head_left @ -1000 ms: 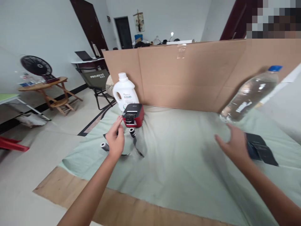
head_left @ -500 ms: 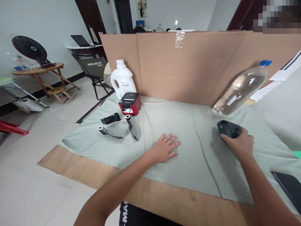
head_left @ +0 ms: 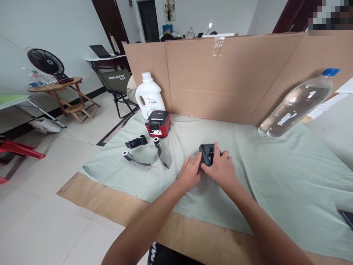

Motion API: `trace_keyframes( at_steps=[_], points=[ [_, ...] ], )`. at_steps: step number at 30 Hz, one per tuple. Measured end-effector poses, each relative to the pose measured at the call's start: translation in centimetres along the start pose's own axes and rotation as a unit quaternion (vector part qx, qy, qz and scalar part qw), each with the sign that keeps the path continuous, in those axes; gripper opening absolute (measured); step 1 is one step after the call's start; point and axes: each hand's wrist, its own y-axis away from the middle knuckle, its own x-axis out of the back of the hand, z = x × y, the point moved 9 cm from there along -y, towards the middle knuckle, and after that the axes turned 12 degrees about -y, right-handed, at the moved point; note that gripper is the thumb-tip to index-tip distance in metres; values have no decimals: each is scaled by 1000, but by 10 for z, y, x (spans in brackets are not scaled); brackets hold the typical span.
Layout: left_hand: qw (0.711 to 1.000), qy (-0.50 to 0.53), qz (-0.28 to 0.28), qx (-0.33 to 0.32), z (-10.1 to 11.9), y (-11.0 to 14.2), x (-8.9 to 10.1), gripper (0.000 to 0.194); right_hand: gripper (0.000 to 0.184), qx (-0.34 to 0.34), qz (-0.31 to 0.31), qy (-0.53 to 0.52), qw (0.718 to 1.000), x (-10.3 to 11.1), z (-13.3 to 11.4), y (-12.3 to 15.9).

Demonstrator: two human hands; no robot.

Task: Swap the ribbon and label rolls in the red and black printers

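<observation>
In the head view, a small black boxy device [head_left: 206,151] with a glossy top sits over the middle of the pale green cloth [head_left: 242,221]. My right hand [head_left: 221,168] grips it from the right, the thumb at its near edge and the index finger along its top. Against its left side rest the fingers of my left hand [head_left: 189,172]. My hands cover the device's near and right parts. Off to the left stands a red and black label printer [head_left: 162,125]. Near it lie several rolls of black ribbon [head_left: 138,141], partly unwound.
A white detergent jug [head_left: 150,94] stands behind the printer. Behind the cloth rises a cardboard panel [head_left: 215,81]. A large clear bottle with a blue cap [head_left: 298,105] leans against it at the right. A phone [head_left: 346,218] lies at the right edge.
My right hand has brought the black device leftward from the right side to the middle. My left hand, spread flat on the cloth before, is now against the device's left side.
</observation>
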Motion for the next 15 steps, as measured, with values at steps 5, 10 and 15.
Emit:
trace_keyframes(
  at_steps=[5, 10, 15],
  points=[
    [1000, 17, -11, -18, -1, -1, 0, 70, 99, 47, 44, 8, 998, -4, -3, 12],
    [998, 27, -41, -24, 0, -1, -7, 72, 101, -6, 8, 24, 1000, -10, 5, 14],
    [997, 19, -64, -22, 0, -1, -12, 72, 94, 20, 35, 41, 998, -16, 4, 20]
  ],
)
